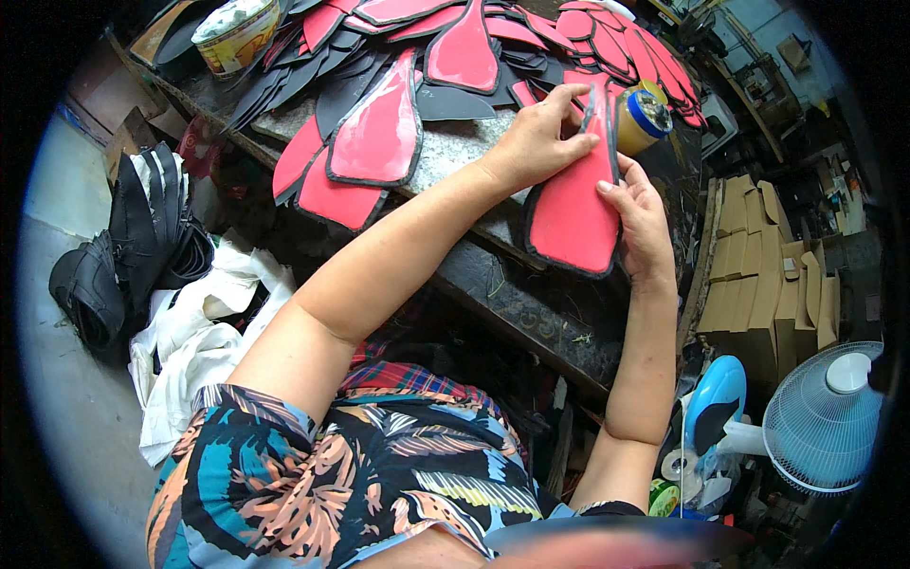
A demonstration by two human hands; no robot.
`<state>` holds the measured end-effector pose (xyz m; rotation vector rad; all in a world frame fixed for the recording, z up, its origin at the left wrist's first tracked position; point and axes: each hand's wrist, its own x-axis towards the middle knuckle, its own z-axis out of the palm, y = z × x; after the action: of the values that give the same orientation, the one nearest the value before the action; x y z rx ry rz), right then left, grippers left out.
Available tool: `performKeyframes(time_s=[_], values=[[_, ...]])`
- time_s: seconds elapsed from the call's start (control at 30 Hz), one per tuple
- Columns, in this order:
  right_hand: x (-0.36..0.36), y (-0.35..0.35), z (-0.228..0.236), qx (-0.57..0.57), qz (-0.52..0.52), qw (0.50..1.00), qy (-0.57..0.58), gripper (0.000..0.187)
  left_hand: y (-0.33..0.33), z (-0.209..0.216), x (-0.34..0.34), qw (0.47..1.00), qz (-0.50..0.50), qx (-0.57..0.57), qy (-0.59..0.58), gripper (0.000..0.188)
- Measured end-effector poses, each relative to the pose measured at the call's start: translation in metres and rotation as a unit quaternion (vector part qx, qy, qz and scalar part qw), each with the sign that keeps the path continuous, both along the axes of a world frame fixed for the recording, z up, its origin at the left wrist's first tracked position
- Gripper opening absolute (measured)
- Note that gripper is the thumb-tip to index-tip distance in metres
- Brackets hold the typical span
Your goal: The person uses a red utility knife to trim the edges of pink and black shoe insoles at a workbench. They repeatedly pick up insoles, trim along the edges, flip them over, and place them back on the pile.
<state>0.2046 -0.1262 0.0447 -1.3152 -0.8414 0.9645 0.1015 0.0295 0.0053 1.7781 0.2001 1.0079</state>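
My left hand (pixel 540 137) pinches the narrow upper end of a pink, sole-shaped piece with a black border (pixel 573 220). My right hand (pixel 645 216) grips the same piece by its right edge, thumb on the pink face and fingers behind. The wide end hangs down over the table's front edge. To its left, a similar pink piece (pixel 374 142) with glossy streaks overlaps others, and another glossy one (pixel 463 57) rests further back on the pile. A yellow jar with a blue rim (pixel 645 121) stands just beyond my right hand.
Black flat pieces (pixel 351 95) and a fan of pink pieces (pixel 626 43) cover the dark worktable (pixel 512 299). A white-and-yellow tub (pixel 234 43) stands at far left. Black bundles (pixel 147 228) and white cloth (pixel 204 332) lie left; cardboard boxes (pixel 749 270) and a fan (pixel 817 417) stand right.
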Motion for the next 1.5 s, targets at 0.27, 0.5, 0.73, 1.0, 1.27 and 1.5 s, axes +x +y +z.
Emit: performKeyframes(time_s=[0.27, 0.5, 0.73, 1.0, 1.27, 1.5], values=[[0.003, -0.005, 0.004, 0.048, 0.016, 0.999, 0.017, 0.063, -0.008, 0.007, -0.009, 0.994, 0.067, 0.090, -0.007, 0.022], [0.005, -0.006, 0.002, 0.028, 0.009, 0.999, -0.045, 0.051, -0.002, 0.005, -0.010, 0.955, 0.138, 0.261, -0.037, 0.015], [-0.005, -0.001, -0.006, 0.070, 0.005, 0.995, -0.063, 0.047, 0.001, 0.003, -0.011, 0.947, 0.156, 0.282, -0.008, 0.010], [-0.006, -0.001, -0.006, 0.055, 0.000, 0.997, -0.053, 0.048, 0.000, 0.001, -0.007, 0.932, 0.205, 0.294, 0.052, 0.014], [-0.011, -0.001, 0.002, 0.027, 0.021, 0.995, -0.092, 0.050, 0.023, 0.003, -0.014, 0.968, 0.228, 0.076, 0.069, 0.022], [-0.001, -0.001, -0.005, 0.047, -0.031, 0.996, -0.066, 0.046, 0.004, 0.003, -0.010, 0.994, 0.069, 0.082, 0.015, 0.017]])
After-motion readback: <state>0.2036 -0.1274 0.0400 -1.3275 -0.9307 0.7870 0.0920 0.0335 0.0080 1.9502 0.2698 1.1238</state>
